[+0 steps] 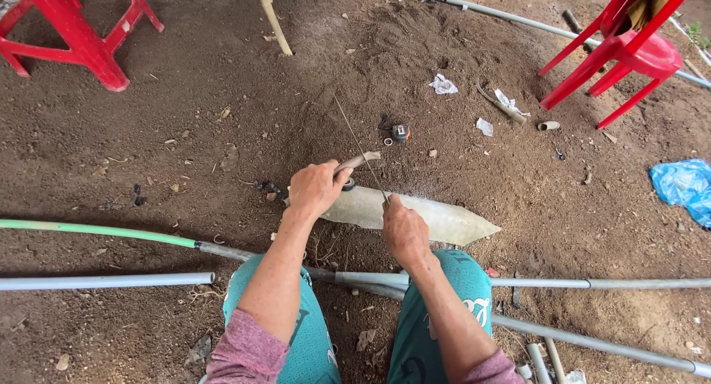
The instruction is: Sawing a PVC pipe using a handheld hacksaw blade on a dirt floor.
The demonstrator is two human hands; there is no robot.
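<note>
A pale, pointed plastic piece (452, 222), shaped like a flattened cone, lies on the dirt in front of my knees. My left hand (317, 188) is closed on the handle of a thin saw blade (357, 145) that slants up and away over the piece. My right hand (404, 231) presses down on the plastic piece near its middle, fingers curled at the blade. My knees in teal trousers (452, 288) frame the lower view.
Grey pipes (607, 284) and a green pipe (96, 230) lie across the ground near my knees. Red plastic stools (78, 36) stand far left and far right (629, 54). A small tape measure (400, 132), paper scraps and a blue bag (685, 185) lie about.
</note>
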